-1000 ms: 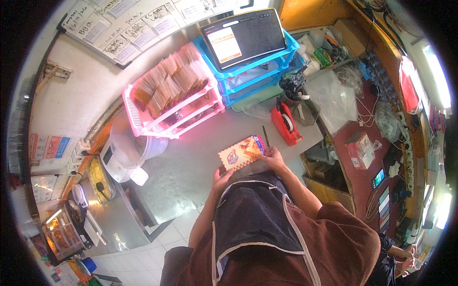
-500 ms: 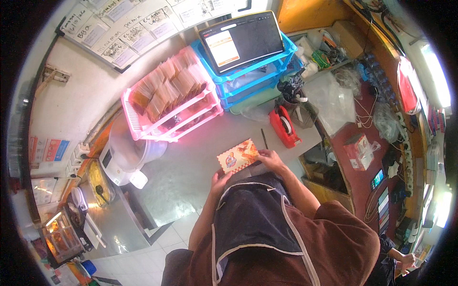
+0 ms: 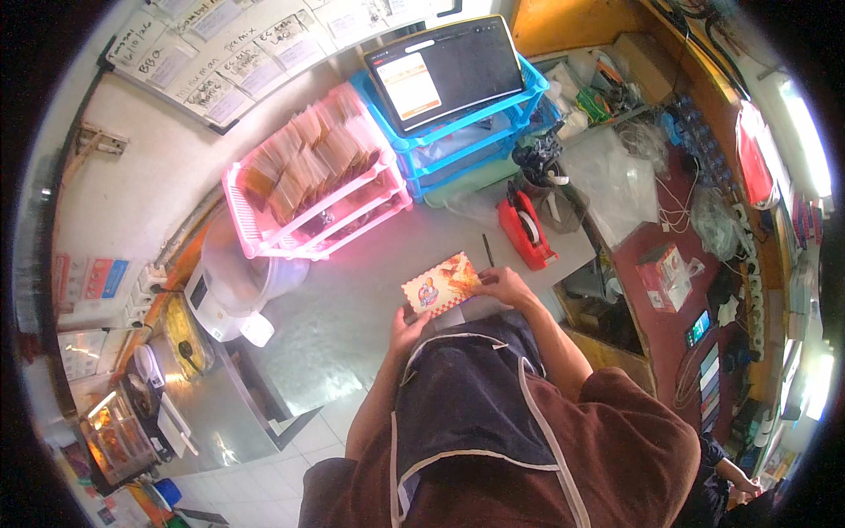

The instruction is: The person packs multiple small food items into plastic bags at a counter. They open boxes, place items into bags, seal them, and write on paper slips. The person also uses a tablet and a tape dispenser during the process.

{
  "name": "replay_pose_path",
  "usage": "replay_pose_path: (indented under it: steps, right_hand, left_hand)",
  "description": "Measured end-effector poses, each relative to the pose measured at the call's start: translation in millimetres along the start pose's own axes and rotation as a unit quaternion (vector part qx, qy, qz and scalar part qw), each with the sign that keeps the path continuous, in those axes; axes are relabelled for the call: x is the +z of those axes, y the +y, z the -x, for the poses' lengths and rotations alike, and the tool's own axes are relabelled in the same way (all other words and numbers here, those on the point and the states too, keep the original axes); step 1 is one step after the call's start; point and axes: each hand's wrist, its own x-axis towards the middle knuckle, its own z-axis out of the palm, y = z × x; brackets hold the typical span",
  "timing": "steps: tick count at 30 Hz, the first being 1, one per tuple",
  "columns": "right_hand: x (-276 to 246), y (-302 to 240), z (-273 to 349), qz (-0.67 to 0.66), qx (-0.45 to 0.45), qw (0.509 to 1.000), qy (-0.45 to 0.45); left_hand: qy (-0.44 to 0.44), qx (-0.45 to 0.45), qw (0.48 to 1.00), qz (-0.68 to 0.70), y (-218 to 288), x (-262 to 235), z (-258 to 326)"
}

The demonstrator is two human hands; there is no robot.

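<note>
A printed cardboard food box (image 3: 440, 283), cream and orange with a wavy edge and a checkered strip, is held over the near side of the metal counter (image 3: 352, 304). My left hand (image 3: 409, 329) grips its lower left corner, thumb up along the edge. At its right end my right hand (image 3: 502, 287) has closed its fingers on the edge. A pale flap shows below the box, in front of my dark apron (image 3: 471, 387). The underside of the box is hidden. Beyond my right hand, a thin dark stick-like item (image 3: 488, 250) lies on the counter.
A red tape dispenser (image 3: 525, 233) stands right of the box. Behind are a pink rack (image 3: 308, 233) of brown packets and a blue rack (image 3: 475, 158) bearing a tablet (image 3: 449, 75). A white scale (image 3: 224, 304) stands left. A co-worker's hand (image 3: 748, 484) shows lower right.
The box has tilted and shifted slightly, and a pale flap has come into sight beneath it. Both hands keep hold; the right one has moved up a little.
</note>
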Motion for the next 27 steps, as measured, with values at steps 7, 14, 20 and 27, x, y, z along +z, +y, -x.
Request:
replay_pose_path:
  steps: [7, 14, 20, 27]
  right_hand:
    - [2, 24, -9, -0.111, 0.111, 0.987, 0.027]
    - [4, 46, 4, -0.090, 0.028, 0.991, 0.090]
    - [6, 44, -9, -0.058, 0.089, 0.993, 0.059]
    - [59, -7, -48, -0.283, 0.149, 0.946, -0.057]
  left_hand:
    - [-0.087, -0.126, 0.988, 0.029, 21, 7, -4]
    - [-0.079, -0.087, 0.993, -0.001, 4, 18, -13]
    - [-0.033, -0.115, 0.991, 0.054, -9, 20, -17]
    - [0.097, 0.095, 0.985, 0.106, -34, 6, -37]
